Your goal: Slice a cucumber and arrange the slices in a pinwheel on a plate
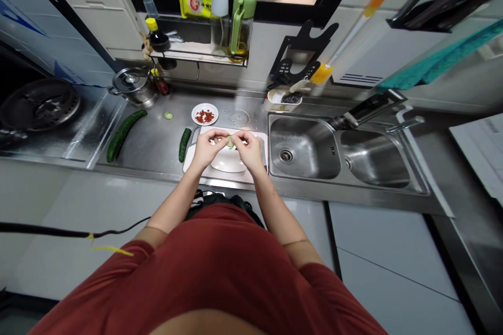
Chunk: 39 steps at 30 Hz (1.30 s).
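My left hand (210,147) and my right hand (248,151) meet above a white dish (228,162), which rests on a pale cutting board (256,179). Between their fingertips they pinch a small light-green piece (230,141), perhaps a cucumber slice. A short piece of dark-green cucumber (184,145) lies just left of the board. Behind the board stands a white plate (195,115) with chopped red bits (205,116). The fingers partly cover the dish, so its contents are hard to see.
A long cucumber (123,135) and a green slice (168,115) lie on the steel counter (157,141). Further left are a lidded pot (135,86) and a black pan (39,104). A double sink (304,146) adjoins the board's right side. Bottles (241,21) stand on a rack behind.
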Each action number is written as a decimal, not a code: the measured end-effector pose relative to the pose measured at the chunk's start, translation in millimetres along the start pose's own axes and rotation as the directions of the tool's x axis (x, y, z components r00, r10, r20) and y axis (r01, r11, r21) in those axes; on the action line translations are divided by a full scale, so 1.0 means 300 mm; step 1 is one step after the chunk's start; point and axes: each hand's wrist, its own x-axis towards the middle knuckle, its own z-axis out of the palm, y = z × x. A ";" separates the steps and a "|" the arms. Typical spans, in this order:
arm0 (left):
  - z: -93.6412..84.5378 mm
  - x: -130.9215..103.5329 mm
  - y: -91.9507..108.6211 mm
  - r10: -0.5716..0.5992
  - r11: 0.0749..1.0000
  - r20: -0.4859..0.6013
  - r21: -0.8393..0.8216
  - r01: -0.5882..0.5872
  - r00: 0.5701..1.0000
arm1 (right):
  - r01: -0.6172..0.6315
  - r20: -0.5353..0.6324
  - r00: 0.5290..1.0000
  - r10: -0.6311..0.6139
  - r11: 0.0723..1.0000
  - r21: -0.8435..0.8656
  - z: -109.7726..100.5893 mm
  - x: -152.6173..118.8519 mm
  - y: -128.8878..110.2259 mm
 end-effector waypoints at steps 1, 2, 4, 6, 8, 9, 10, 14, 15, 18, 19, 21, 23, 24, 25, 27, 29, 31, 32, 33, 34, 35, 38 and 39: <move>0.001 -0.002 0.002 0.011 1.000 -0.004 0.024 -0.011 1.000 | -0.013 -0.004 1.000 0.013 1.000 0.003 0.001 -0.001 0.001; 0.001 -0.004 0.004 0.028 0.998 -0.013 0.060 -0.027 1.000 | -0.025 -0.009 1.000 0.025 1.000 0.006 0.001 -0.001 0.002; 0.002 -0.010 0.010 0.084 0.985 -0.035 0.156 -0.078 0.996 | -0.047 -0.017 0.999 0.047 0.999 0.017 0.003 -0.002 0.004; 0.002 -0.016 0.015 0.138 0.963 -0.044 0.240 -0.123 0.990 | -0.064 -0.019 0.998 0.065 0.998 0.024 0.002 -0.002 0.005; 0.003 -0.019 0.017 0.146 0.957 -0.038 0.259 -0.132 0.989 | -0.075 -0.020 0.997 0.076 0.997 0.019 0.001 -0.002 0.002; 0.004 -0.019 0.018 0.134 0.962 -0.033 0.244 -0.122 0.990 | -0.080 -0.021 0.997 0.080 0.997 0.015 -0.001 -0.002 -0.001; 0.004 -0.019 0.018 0.119 0.969 -0.030 0.222 -0.109 0.992 | -0.084 -0.020 0.996 0.084 0.996 0.012 -0.002 -0.002 -0.004; 0.005 -0.017 0.020 0.108 0.978 -0.018 0.182 -0.103 0.994 | -0.111 0.004 0.994 0.111 0.993 0.038 -0.007 -0.001 -0.012; 0.005 -0.017 0.022 0.119 0.975 -0.016 0.192 -0.114 0.993 | -0.119 0.009 0.993 0.118 0.992 0.046 -0.008 -0.001 -0.013; 0.002 -0.018 0.027 0.160 0.960 -0.007 0.232 -0.154 0.987 | -0.129 0.013 0.992 0.128 0.989 0.068 -0.008 0.002 -0.012; 0.002 -0.018 0.029 0.175 0.954 -0.001 0.246 -0.169 0.985 | -0.130 0.013 0.991 0.130 0.989 0.073 -0.007 0.003 -0.012; 0.001 -0.020 0.033 0.208 0.937 0.010 0.286 -0.202 0.978 | -0.147 0.013 0.989 0.147 0.986 0.083 -0.006 0.005 -0.012; 0.001 -0.023 0.038 0.238 0.907 0.019 0.354 -0.229 0.971 | -0.188 0.012 0.982 0.188 0.977 0.101 -0.006 0.007 -0.011; 0.002 -0.025 0.040 0.247 0.889 0.022 0.392 -0.235 0.969 | -0.212 0.014 0.977 0.212 0.970 0.115 -0.006 0.008 -0.010; 0.002 -0.027 0.041 0.252 0.873 0.022 0.426 -0.237 0.968 | -0.235 0.019 0.972 0.234 0.963 0.131 -0.006 0.010 -0.010; 0.003 -0.032 0.040 0.258 0.848 0.020 0.475 -0.236 0.966 | -0.267 0.037 0.964 0.265 0.951 0.157 -0.006 0.012 -0.008; 0.005 -0.037 0.034 0.270 0.836 0.019 0.492 -0.244 0.963 | -0.286 0.054 0.958 0.281 0.943 0.169 -0.006 0.015 -0.007; 0.008 -0.040 0.027 0.281 0.835 0.016 0.489 -0.253 0.960 | -0.299 0.062 0.954 0.293 0.938 0.173 -0.007 0.017 -0.005; 0.010 -0.043 0.022 0.281 0.839 0.013 0.482 -0.252 0.960 | -0.305 0.063 0.952 0.299 0.936 0.175 -0.007 0.018 -0.003; 0.014 -0.046 0.019 0.274 0.848 0.008 0.470 -0.246 0.962 | -0.310 0.062 0.951 0.304 0.934 0.177 -0.007 0.019 -0.001; 0.019 -0.050 0.015 0.264 0.861 -0.004 0.452 -0.234 0.965 | -0.312 0.060 0.950 0.306 0.934 0.177 -0.008 0.020 0.001; 0.025 -0.054 0.011 0.249 0.880 -0.025 0.424 -0.215 0.968 | -0.308 0.057 0.952 0.302 0.935 0.175 -0.010 0.021 0.004; 0.047 -0.071 -0.004 0.132 0.966 -0.116 0.239 -0.101 0.984 | -0.251 0.040 0.968 0.248 0.958 0.140 -0.017 0.026 0.013; 0.054 -0.075 -0.009 0.051 0.990 -0.127 0.136 -0.034 0.991 | -0.222 0.037 0.975 0.219 0.967 0.124 -0.022 0.028 0.015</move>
